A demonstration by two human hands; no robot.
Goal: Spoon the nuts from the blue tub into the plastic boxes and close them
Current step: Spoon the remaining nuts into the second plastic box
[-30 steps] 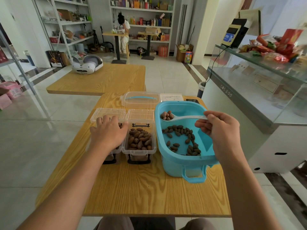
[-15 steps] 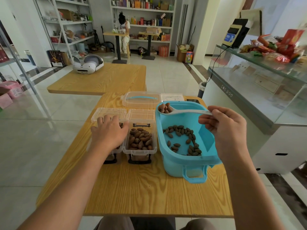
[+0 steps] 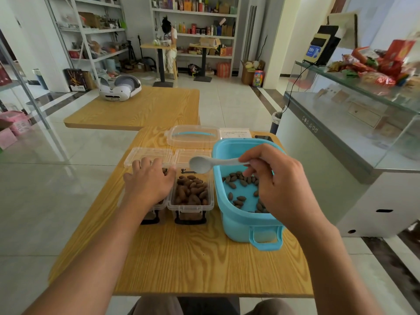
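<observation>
The blue tub [image 3: 236, 220] stands at the right of the wooden table [image 3: 193, 264] with brown nuts [image 3: 238, 197] scattered on its floor. Two clear plastic boxes stand left of it with their hinged lids open. The right box [image 3: 191, 202] is well filled with nuts. My left hand [image 3: 148, 183] rests on top of the left box and hides most of it. My right hand [image 3: 276, 180] pinches the handle of a pale spoon [image 3: 201, 163], whose bowl is tipped over the right box, underside showing.
A larger clear lid with a blue handle [image 3: 193, 136] and a paper sheet [image 3: 236, 134] lie behind the boxes. A second wooden table [image 3: 145, 108] with a white headset [image 3: 119, 87] stands further back. A glass counter [image 3: 341, 123] runs along the right.
My right hand carried the spoon from above the tub leftward over the right box and turned it over; the nuts that lay in it are gone from it. My left hand stayed put.
</observation>
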